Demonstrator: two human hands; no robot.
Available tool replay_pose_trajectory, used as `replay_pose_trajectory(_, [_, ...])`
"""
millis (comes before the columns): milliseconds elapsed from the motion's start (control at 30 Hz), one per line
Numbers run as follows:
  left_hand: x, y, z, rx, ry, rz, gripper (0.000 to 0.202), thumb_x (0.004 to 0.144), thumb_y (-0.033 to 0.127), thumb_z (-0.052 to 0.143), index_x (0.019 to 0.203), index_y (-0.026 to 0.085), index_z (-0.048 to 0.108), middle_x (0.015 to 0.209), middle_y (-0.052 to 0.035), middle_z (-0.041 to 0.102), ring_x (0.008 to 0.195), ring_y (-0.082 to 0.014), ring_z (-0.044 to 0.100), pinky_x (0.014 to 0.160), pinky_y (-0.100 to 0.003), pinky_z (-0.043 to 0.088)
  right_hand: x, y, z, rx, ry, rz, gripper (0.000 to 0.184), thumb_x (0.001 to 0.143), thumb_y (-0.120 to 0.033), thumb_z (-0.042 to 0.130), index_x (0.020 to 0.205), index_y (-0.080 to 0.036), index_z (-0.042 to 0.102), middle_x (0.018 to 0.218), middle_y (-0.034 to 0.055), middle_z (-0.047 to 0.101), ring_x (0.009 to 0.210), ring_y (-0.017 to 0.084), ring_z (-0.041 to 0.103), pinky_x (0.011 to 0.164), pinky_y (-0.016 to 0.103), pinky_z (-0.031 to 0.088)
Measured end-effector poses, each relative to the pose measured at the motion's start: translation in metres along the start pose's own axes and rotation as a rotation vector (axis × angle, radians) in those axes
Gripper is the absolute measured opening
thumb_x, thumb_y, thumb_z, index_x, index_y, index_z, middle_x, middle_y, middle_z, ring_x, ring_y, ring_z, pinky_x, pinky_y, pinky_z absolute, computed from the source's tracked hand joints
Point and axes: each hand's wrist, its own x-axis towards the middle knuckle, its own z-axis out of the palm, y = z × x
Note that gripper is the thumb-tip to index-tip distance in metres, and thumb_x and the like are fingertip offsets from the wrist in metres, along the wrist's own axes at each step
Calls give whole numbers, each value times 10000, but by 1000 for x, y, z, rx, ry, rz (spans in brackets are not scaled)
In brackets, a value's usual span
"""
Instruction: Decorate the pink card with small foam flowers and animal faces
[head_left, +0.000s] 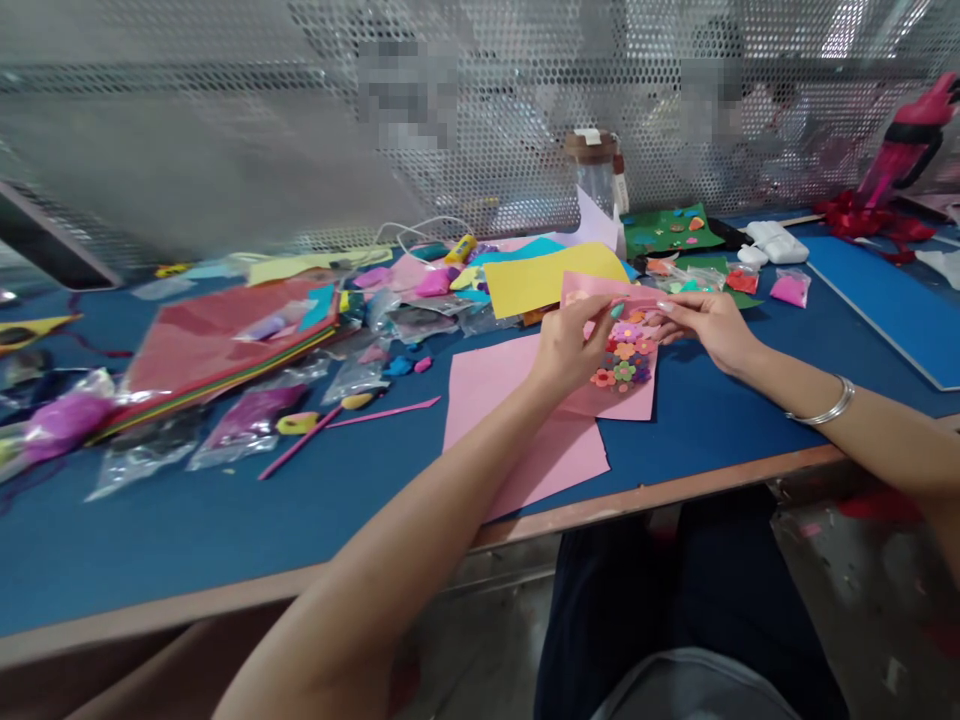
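Observation:
My left hand [574, 345] is closed in a pinch above a small pink sheet. Opposite it, the fingertips of my right hand [709, 325] are pinched together too. A thin pinkish piece seems to run between the two hands, too small to make out. Below them, colourful flower shapes [623, 371] in orange, green, pink and purple cluster on the small pink sheet [637, 405]. That sheet partly overlaps a larger pink sheet [487, 400] on the blue table. My left wrist and forearm cross over the larger sheet and hide part of it.
Behind my hands lie a yellow sheet [525, 285], a decorated green sheet [667, 232] and a lidded cup [592, 170]. To the left are a stack of coloured sheets [202, 330], clay bags [251, 420] and pink sticks [300, 440]. A blue board [892, 300] lies right.

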Motion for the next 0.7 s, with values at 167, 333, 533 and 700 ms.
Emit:
replay_pose_trajectory(167, [-4,2,10,39,-47,244,252,853,259,399,1001,168,581,1046,-96,588,943,-184,541,802,-334,425,-6,0,10,197,-177,132,208,793,-337,521,750,-152,607,684,24,639,675,140,633,692,306,533])
replay_pose_trajectory(333, [-6,8,16,98,-69,238,354,802,273,446,1127,134,466,1102,-130,528,1008,-218,492,842,-380,410,-11,5,16,60,-284,88,136,720,-198,598,845,-143,597,732,10,637,655,121,604,626,270,511])
replay_pose_trajectory(533, [-5,13,4,22,-44,229,386,680,242,496,1051,136,479,1008,-86,560,954,-210,508,828,-357,432,-1,3,5,11,28,20,282,759,-221,509,486,-152,484,442,-29,445,409,61,430,434,205,398])
replay_pose_trajectory(700, [-6,13,3,74,-63,260,280,726,197,456,993,136,514,995,-99,558,935,-207,513,804,-348,438,3,-8,-7,111,187,76,438,751,-244,451,377,-196,228,301,-61,193,277,49,170,289,204,152])
